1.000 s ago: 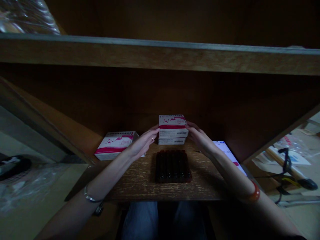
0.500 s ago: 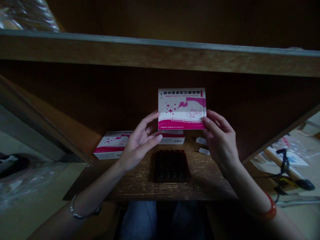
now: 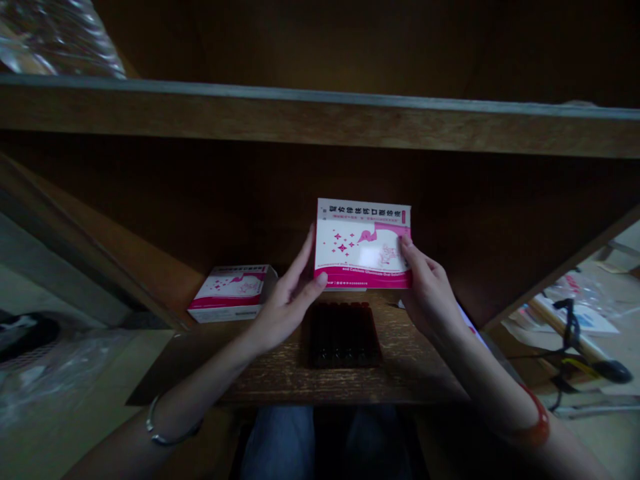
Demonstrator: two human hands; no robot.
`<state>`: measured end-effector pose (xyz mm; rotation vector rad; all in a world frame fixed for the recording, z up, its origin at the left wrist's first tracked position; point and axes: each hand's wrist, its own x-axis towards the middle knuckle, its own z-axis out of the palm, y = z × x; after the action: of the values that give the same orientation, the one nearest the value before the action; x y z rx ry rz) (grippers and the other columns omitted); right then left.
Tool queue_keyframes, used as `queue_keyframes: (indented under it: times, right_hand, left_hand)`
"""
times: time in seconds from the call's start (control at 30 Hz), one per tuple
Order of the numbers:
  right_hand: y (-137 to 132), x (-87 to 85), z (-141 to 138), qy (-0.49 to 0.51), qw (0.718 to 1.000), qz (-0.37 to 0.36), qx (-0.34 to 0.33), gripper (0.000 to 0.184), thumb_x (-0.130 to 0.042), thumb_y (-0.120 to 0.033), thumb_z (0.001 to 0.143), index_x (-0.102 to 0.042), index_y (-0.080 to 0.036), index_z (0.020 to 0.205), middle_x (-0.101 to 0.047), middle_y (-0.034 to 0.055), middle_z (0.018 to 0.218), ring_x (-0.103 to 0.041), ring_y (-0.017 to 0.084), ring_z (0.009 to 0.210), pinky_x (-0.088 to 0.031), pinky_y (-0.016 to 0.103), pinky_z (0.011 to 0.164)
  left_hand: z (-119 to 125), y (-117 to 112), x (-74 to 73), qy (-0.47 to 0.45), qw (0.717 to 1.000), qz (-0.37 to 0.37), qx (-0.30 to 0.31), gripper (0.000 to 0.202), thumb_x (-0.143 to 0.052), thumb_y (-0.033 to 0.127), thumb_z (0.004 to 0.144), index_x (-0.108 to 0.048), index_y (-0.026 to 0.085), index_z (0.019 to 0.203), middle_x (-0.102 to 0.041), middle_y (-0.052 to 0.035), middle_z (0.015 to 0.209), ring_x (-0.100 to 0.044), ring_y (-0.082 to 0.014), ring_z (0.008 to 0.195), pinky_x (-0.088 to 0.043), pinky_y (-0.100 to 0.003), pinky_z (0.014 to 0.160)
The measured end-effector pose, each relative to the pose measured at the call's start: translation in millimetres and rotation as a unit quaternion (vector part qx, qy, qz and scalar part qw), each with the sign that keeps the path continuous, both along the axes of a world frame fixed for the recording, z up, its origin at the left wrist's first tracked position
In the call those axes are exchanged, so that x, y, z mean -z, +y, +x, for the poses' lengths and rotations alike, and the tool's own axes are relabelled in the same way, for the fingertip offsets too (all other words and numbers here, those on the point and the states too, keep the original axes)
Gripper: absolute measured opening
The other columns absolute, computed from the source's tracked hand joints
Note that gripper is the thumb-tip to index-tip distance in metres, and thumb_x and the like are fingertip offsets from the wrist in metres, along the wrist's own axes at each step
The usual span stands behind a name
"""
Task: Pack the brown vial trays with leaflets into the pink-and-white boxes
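Observation:
Both my hands hold up a white and pink medicine carton (image 3: 363, 243), its printed face toward me. My left hand (image 3: 287, 300) grips its left edge, and my right hand (image 3: 425, 287) grips its right edge. Below it, a dark tray of small glass vials (image 3: 344, 335) lies on the wooden shelf (image 3: 280, 380). A matching carton (image 3: 233, 293) lies flat to the left of my left hand. The held carton hides most of what lies behind it, and a thin pale strip (image 3: 345, 287) shows just under its lower edge.
A wooden board (image 3: 320, 120) runs across overhead, and slanted wooden sides (image 3: 100, 253) flank the shelf. A white sheet (image 3: 473, 323) lies partly behind my right wrist. Plastic wrap (image 3: 50, 373) lies on the floor at left; papers and black cable (image 3: 570, 333) lie at right.
The carton, lifted off the stack and turned face-on, has dropped slightly since the last frame. Both my hands have moved closer together with it, and small white pieces near my right hand are now mostly hidden.

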<state>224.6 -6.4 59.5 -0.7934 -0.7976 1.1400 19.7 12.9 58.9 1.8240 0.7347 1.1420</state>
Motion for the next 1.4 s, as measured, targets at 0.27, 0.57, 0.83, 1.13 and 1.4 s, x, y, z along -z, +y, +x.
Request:
queue_keyframes:
  times: [0.27, 0.57, 0.83, 1.13, 1.4]
  right_hand:
    - [3.3, 8.4, -6.5, 0.029, 0.998, -0.045, -0.014, 0.041, -0.071, -0.054, 0.079, -0.074, -0.016, 0.095, -0.077, 0.0093, 0.099, -0.069, 0.027, 0.103, -0.058, 0.036, 0.082]
    - [7.6, 17.1, 1.0, 0.046, 0.998, -0.032, -0.006, 0.037, -0.076, -0.031, 0.077, -0.065, -0.027, 0.111, -0.075, -0.0016, 0.091, -0.069, 0.014, 0.071, -0.056, 0.024, 0.06]
    - [11.4, 22.1, 0.0, 0.003, 0.995, -0.06, -0.083, 0.019, -0.076, -0.032, 0.074, -0.067, -0.02, 0.085, -0.068, 0.0, 0.086, -0.062, 0.011, 0.069, -0.053, 0.021, 0.055]
    - [6.6, 19.3, -2.1, -0.03, 0.968, -0.074, -0.236, 0.035, -0.081, -0.032, 0.073, -0.065, -0.022, 0.102, -0.071, 0.0024, 0.103, -0.07, 0.018, 0.085, -0.063, 0.031, 0.062]
    - [5.9, 20.5, -3.9, -0.025, 0.969, -0.083, -0.233, 0.04, -0.085, -0.024, 0.068, -0.069, -0.019, 0.104, -0.075, 0.0045, 0.102, -0.072, 0.017, 0.081, -0.062, 0.029, 0.067]
  left_hand:
    - [7.8, -14.8, -5.8, -0.076, 0.985, -0.156, -0.005, 0.08, -0.056, 0.041, 0.091, -0.011, 0.028, 0.155, -0.066, -0.0112, 0.125, -0.07, -0.0138, 0.071, -0.061, -0.029, 0.072]
    - [-6.7, 0.2, -29.3, -0.184, 0.945, -0.255, -0.09, 0.039, -0.047, 0.044, 0.092, -0.061, 0.008, 0.101, -0.066, -0.005, 0.059, -0.061, -0.0133, 0.046, -0.054, -0.022, 0.046]
    - [-15.5, -1.4, -40.2, -0.19, 0.953, -0.19, -0.14, 0.034, -0.058, 0.038, 0.085, -0.062, 0.01, 0.103, -0.067, -0.0031, 0.059, -0.063, -0.0156, 0.043, -0.056, -0.024, 0.043]
    - [-15.6, -16.3, -53.7, -0.198, 0.945, -0.146, -0.217, 0.06, -0.066, 0.028, 0.077, -0.05, 0.01, 0.132, -0.068, -0.0043, 0.078, -0.064, -0.0161, 0.052, -0.057, -0.028, 0.045]
    - [-19.2, -23.4, -48.5, -0.207, 0.944, -0.094, -0.237, 0.069, -0.075, 0.038, 0.073, -0.054, 0.011, 0.133, -0.072, -0.0112, 0.107, -0.069, -0.0196, 0.072, -0.059, -0.027, 0.051]
